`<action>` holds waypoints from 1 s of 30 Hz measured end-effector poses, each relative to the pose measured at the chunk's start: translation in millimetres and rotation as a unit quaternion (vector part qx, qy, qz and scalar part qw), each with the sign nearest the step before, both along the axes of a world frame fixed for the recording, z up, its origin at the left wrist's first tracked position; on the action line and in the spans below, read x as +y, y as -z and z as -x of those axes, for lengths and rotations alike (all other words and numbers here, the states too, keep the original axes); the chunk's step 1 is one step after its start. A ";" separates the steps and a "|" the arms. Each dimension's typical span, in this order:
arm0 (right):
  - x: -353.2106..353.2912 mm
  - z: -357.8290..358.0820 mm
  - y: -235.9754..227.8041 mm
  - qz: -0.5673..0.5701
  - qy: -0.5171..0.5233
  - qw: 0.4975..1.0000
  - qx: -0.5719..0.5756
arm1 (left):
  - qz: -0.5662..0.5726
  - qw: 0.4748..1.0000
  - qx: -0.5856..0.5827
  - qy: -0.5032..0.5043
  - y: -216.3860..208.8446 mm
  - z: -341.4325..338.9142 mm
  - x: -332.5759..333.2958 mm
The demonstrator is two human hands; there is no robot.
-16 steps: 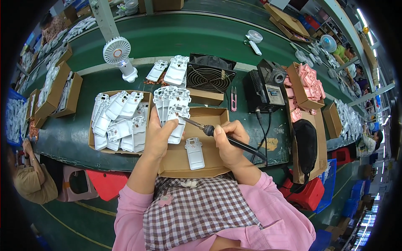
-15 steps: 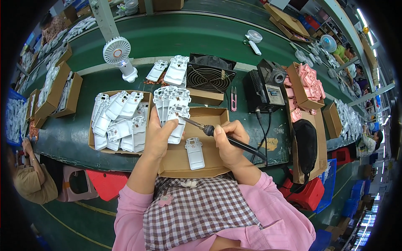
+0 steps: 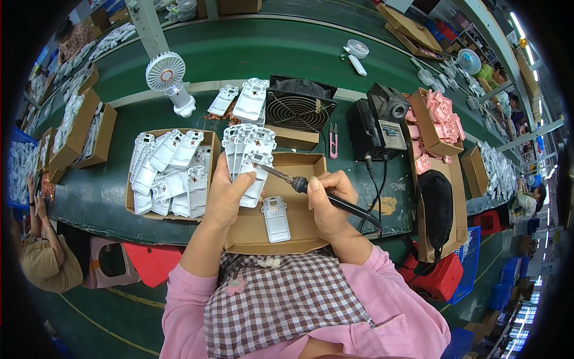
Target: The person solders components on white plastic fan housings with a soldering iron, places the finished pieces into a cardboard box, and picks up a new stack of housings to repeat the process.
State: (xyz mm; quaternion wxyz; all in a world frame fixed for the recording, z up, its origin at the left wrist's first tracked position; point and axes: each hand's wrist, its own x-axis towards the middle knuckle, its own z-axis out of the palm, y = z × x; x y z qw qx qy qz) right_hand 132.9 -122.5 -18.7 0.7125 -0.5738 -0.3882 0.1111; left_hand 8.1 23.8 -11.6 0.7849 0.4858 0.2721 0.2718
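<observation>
My left hand (image 3: 228, 194) is closed around a fanned stack of white plastic housings (image 3: 254, 176), raised over the left side of a shallow cardboard tray (image 3: 248, 242). Pen-like in my right hand (image 3: 330, 203) sits a soldering iron (image 3: 344, 207) with a black handle. Its metal tip reaches the small copper-coloured part near the top of the front housing; I cannot tell if it touches. One single white housing (image 3: 276, 220) lies flat in the tray below. To the left, a cardboard box (image 3: 130, 200) holds many more white housings (image 3: 170, 173).
Behind the tray stand a black fan (image 3: 299, 110) and a black soldering station (image 3: 373, 128), its cable hanging at right. Pink-handled snips (image 3: 333, 142) lie between. A white handheld fan (image 3: 170, 81) stands at back left. Pink parts (image 3: 439, 119) fill a box at right.
My hands, the housings and the iron have shifted very slightly. On the green belt behind, the small white fan has moved a little to the left. A co-worker's hands at far left have risen.
</observation>
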 end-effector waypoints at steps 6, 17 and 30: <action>1.9 0.8 0.9 0.001 0.011 0.999 0.043 | 0.005 1.000 0.001 0.012 0.4 -0.4 0.6; 2.3 -0.7 3.1 -0.003 0.009 1.000 0.026 | 0.008 1.000 0.005 0.012 -1.0 -0.3 1.3; -3.8 -2.8 5.0 -0.109 -0.014 0.993 0.043 | 0.217 0.961 -0.132 0.108 2.3 4.1 14.3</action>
